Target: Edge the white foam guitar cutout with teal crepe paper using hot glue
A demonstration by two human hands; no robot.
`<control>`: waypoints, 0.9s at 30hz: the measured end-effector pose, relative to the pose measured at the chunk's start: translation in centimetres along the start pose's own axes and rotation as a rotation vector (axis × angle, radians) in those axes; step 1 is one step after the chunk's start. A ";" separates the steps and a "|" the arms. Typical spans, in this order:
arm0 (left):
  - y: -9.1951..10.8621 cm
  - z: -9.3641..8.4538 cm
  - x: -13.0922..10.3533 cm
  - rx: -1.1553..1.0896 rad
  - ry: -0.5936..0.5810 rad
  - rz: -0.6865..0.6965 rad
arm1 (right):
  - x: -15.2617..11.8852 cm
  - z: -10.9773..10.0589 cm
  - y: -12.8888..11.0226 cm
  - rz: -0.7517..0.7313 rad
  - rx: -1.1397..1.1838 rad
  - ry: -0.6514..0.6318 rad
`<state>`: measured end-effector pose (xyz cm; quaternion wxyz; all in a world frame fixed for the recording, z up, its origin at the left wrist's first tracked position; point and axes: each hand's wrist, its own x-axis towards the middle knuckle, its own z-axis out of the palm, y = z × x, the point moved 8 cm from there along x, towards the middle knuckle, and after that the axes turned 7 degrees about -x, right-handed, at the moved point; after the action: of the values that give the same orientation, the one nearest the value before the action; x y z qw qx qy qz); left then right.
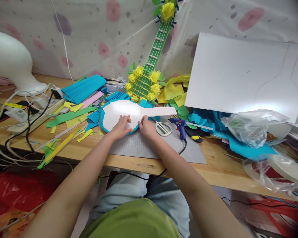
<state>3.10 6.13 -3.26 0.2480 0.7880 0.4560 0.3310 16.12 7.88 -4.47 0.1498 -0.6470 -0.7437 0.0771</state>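
The left hand [123, 125], fingers loosely spread and bent, rests on the white guitar-shaped cutout [111, 112]; the right hand [147, 127] has its fingers close together at the near edge, by the neck joint, though whether they pinch it is unclear. Blue crepe paper [102, 120] edges much of the rounded body, while the neck looks unwrapped. The cutout lies partly over the gray cutting mat [129, 147] on the tabletop [89, 147], with scissors [163, 128] and a glue gun [180, 127] rightward.
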 end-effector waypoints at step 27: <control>-0.4 -0.6 0.7 -0.058 0.144 -0.096 | -3.1 -4.2 8.6 0.079 0.273 0.029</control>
<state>2.73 7.02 -2.92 0.2528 0.7319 0.5001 0.3876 25.98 5.80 -3.51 0.2440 -0.6504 -0.6981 0.1738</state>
